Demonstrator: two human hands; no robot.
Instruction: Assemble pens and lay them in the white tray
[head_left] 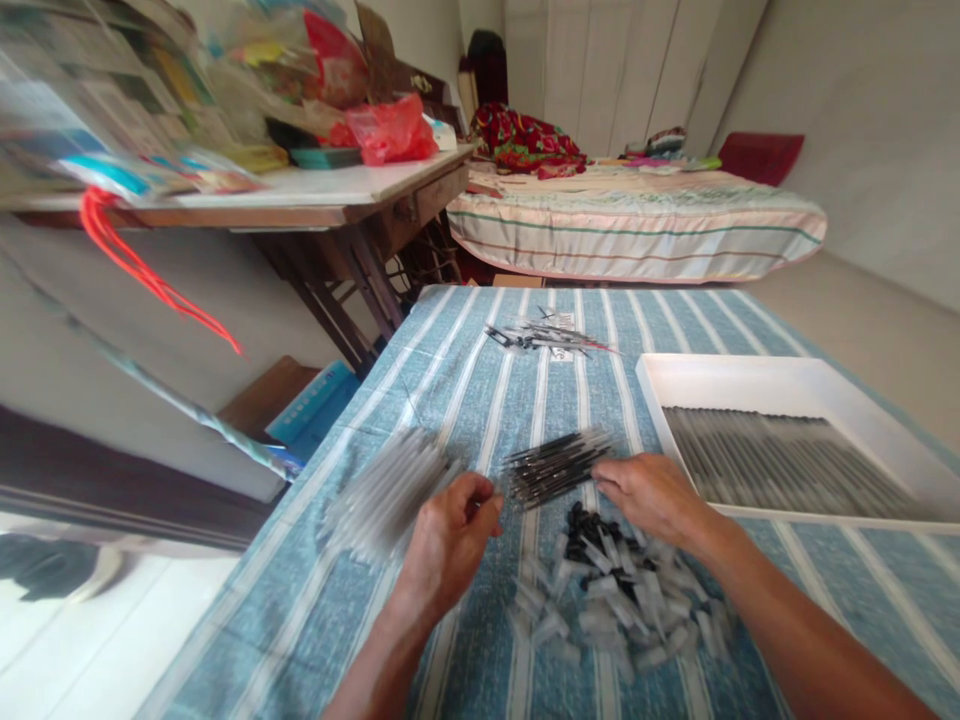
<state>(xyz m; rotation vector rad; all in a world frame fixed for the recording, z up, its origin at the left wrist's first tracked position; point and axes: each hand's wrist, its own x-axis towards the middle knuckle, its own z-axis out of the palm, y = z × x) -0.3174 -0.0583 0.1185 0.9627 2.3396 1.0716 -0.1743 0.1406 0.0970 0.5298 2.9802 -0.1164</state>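
On a blue striped cloth, my left hand [457, 520] is closed, thumb and fingers pressed together, beside a pile of clear tubes [394, 490]; what it holds is too small to make out. The fingers of my right hand [637, 485] are pinched at the right end of a bundle of thin black rods [551, 468]; whether one is gripped is hidden. Nearer to me lie black caps [592, 530] and a heap of short translucent caps [637, 610]. A white tray [750, 370] at the right holds a row of tubes with dark rods [780, 460].
Loose thin pieces [547, 335] lie near the table's far edge. A side table [315, 190] with bags stands at the left, a red cord [150, 270] hanging from it. Beyond is a bed [637, 225]. A blue box [315, 410] sits beside the cloth.
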